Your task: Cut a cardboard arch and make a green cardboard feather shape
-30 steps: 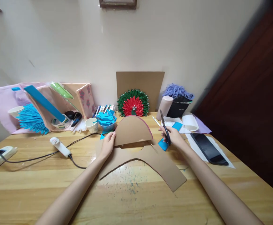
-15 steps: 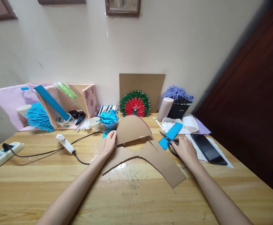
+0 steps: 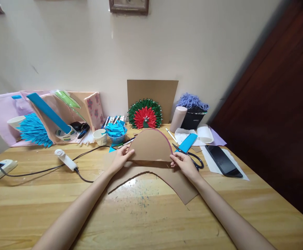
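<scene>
A half-round piece of brown cardboard [image 3: 151,147] with a purplish curved edge is held up between both hands. My left hand [image 3: 121,158] pinches its left corner, and my right hand [image 3: 184,163] grips the right corner. Beneath it on the table lies an arched cardboard offcut [image 3: 177,184], partly hidden by the half-round piece and my hands. Black-handled scissors [image 3: 198,161] rest just beyond my right hand, their blades near a blue strip [image 3: 187,141].
Behind stand a red and green peacock craft [image 3: 145,114], a bowl of blue strips [image 3: 117,133] and a paper cup [image 3: 99,137]. A glue gun [image 3: 67,160] with its cord lies left. A phone [image 3: 224,161] and a pink cylinder [image 3: 178,119] are right.
My right hand has let go of the scissors, leaving them on the table, and has taken the cardboard's right corner. The half-round piece is now level. The view has shifted slightly right.
</scene>
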Motion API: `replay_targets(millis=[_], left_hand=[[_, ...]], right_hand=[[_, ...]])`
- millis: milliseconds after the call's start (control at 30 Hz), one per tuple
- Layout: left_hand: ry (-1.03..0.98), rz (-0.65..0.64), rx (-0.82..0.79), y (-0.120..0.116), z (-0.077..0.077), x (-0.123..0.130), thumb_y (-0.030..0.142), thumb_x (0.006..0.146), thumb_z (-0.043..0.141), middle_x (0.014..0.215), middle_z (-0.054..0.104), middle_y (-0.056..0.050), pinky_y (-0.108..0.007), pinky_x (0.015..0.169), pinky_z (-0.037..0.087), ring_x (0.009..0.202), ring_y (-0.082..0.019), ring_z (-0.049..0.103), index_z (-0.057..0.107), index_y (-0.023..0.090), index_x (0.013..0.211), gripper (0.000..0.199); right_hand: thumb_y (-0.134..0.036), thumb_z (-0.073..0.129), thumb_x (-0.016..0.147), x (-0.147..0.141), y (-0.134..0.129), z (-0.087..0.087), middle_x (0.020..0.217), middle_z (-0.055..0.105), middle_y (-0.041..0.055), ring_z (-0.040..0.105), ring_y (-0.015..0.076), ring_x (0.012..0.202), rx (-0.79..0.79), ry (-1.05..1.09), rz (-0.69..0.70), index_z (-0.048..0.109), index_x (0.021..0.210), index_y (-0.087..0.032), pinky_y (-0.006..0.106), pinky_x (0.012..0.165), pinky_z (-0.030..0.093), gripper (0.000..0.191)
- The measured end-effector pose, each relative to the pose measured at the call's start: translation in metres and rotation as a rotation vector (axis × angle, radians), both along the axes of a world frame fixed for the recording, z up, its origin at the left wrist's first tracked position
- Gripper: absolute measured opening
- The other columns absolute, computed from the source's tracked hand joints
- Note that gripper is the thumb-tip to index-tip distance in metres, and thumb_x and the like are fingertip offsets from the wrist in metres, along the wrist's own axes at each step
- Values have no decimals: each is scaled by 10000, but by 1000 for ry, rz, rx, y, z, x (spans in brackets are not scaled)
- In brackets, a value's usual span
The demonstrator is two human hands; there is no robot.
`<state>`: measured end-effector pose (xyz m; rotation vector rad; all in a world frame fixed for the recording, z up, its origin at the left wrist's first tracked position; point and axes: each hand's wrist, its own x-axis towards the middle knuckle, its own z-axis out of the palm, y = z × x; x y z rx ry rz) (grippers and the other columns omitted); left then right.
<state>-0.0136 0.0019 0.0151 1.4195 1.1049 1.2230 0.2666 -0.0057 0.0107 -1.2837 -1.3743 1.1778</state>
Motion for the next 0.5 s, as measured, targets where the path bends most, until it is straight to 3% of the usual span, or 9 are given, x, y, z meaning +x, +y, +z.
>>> replay_targets(millis=[267, 367, 500], left_hand=[[-79, 1, -26, 1, -2, 3, 431, 693, 659, 1122, 643, -109, -363, 857, 483, 1009, -261, 598, 594, 141, 1122, 522], [-87, 22, -52, 2, 0, 1, 440, 672, 677, 1100, 653, -103, -351, 796, 510, 960, -255, 617, 617, 140, 1083, 513], [-166, 108, -146, -3, 4, 6, 465, 663, 682, 995, 690, -101, -336, 716, 530, 831, -234, 659, 629, 140, 1056, 513]], right_hand=[[-555, 612, 699, 12, 2, -2, 661, 593, 30, 596, 153, 607, 76, -67, 40, 592, 712, -162, 279, 585, 526, 393], [-508, 694, 633, 14, 2, -2, 677, 617, 35, 600, 155, 610, 20, -23, 57, 603, 795, -154, 285, 587, 523, 399], [-503, 743, 554, 8, -1, 2, 613, 599, 15, 588, 147, 560, -9, 58, 26, 586, 758, -151, 296, 571, 525, 436]])
